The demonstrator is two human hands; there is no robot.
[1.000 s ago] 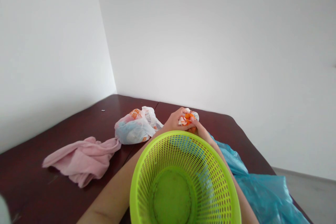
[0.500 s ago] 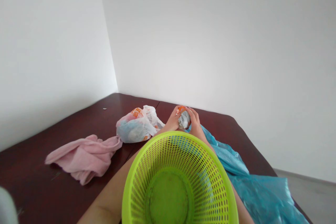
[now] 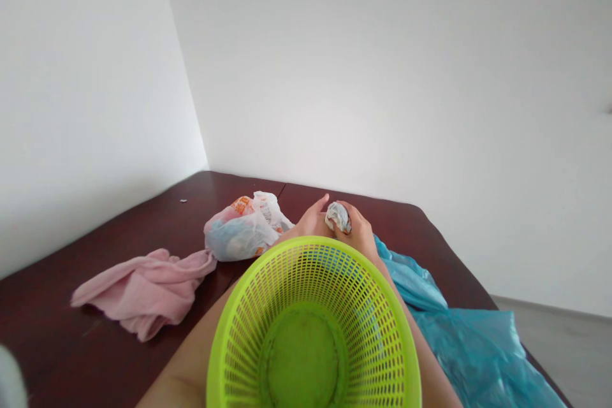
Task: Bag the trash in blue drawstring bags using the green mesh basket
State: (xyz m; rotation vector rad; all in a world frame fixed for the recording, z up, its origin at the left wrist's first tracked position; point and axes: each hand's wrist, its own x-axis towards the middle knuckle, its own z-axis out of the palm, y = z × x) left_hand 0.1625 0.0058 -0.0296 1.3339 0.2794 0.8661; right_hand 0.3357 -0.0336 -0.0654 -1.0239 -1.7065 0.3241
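Observation:
A crumpled whitish-silver wad [image 3: 338, 217] sits in my right hand [image 3: 362, 233], whose fingers curl over its far and right side. I cannot make out whether it is foil, paper or plastic. My left hand [image 3: 312, 222] is just left of the wad, palm turned toward it and thumb stretched up; its other fingers are partly hidden. Nearer to me, a lime-green plastic basket [image 3: 217, 338] with mesh sides stands between my forearms and hides part of my wrists. Only its bottom and inner walls show inside.
On the dark red table [image 3: 157, 220], a pink cloth [image 3: 143, 293] lies left, beside a knotted white plastic bag [image 3: 241, 233]. A blue plastic bag [image 3: 482, 344] spreads along the right edge. White walls [image 3: 382, 76] stand behind and left.
The wad has turned, and its orange part no longer shows. My left hand has loosened from it, thumb lifting away, while my right hand wraps further round it. The view shifts slightly.

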